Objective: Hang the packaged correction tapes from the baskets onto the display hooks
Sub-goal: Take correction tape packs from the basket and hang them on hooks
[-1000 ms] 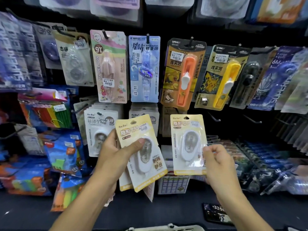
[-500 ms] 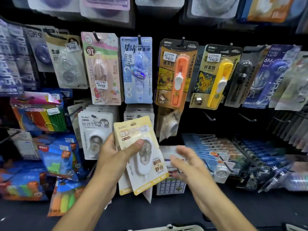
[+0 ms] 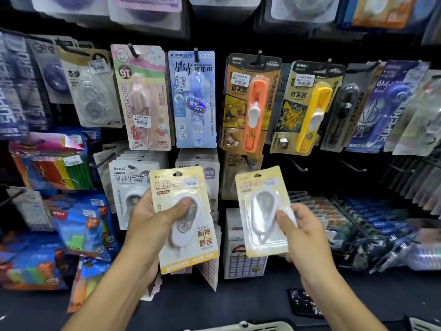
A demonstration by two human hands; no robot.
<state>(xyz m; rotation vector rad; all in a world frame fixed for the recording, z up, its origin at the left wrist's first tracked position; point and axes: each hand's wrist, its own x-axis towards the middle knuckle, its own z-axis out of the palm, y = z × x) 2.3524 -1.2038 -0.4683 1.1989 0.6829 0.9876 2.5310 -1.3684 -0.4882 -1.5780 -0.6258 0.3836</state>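
Note:
My left hand [image 3: 148,223] grips a small stack of yellow-carded correction tape packs [image 3: 202,240], thumb pressed on the front blister. My right hand [image 3: 306,235] holds a single yellow pack [image 3: 259,211] by its right edge, upright, just below a display hook [image 3: 248,161]. One matching pack [image 3: 235,164] hangs on that hook in the shadow. Grey-white tape packs [image 3: 128,182] fill the hook to the left.
Two bare hooks [image 3: 298,166] [image 3: 353,167] stick out to the right. Clip pushers and other tapes hang in the row above. A pale basket rim [image 3: 243,327] shows at the bottom edge. A dark phone [image 3: 305,302] lies on the shelf.
My right hand hung its earlier pack on the hook, reached empty to the stack in my left hand, and now holds a fresh pack raised toward the hook.

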